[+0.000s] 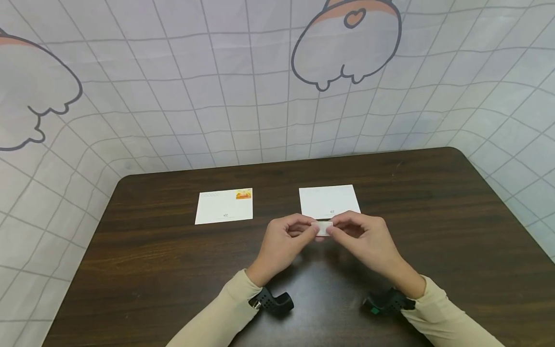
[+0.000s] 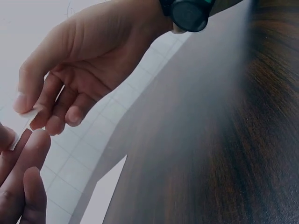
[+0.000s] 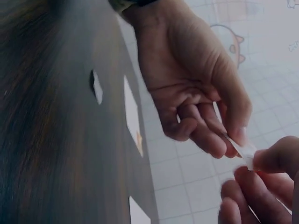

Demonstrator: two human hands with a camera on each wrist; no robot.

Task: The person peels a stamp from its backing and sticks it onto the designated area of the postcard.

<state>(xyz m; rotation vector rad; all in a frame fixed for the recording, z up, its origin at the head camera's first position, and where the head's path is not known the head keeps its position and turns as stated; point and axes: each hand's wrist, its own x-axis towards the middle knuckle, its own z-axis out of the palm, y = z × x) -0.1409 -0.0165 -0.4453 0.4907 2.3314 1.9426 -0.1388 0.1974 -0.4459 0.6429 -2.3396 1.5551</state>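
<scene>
Both hands meet above the table's middle, pinching a small white stamp point(image 1: 323, 228) between thumbs and fingers. The left hand point(image 1: 281, 246) has its left end and the right hand point(image 1: 369, 241) its right end. Toothed edges show on the stamp point(image 2: 24, 129) in the left wrist view; its pale side faces up in the head view. Just beyond the hands lies a blank-cornered white postcard point(image 1: 328, 200), its near edge partly behind the fingers. Farther left lies another white postcard point(image 1: 221, 208) bearing an orange-yellow stamp point(image 1: 243, 193) in its upper right corner.
The dark wood table point(image 1: 143, 270) ends at a grid-patterned cloth point(image 1: 234, 115) hanging behind it. In the right wrist view a small white piece point(image 3: 97, 87) sits on the tabletop; what it is cannot be made out. Both wrists wear black camera mounts.
</scene>
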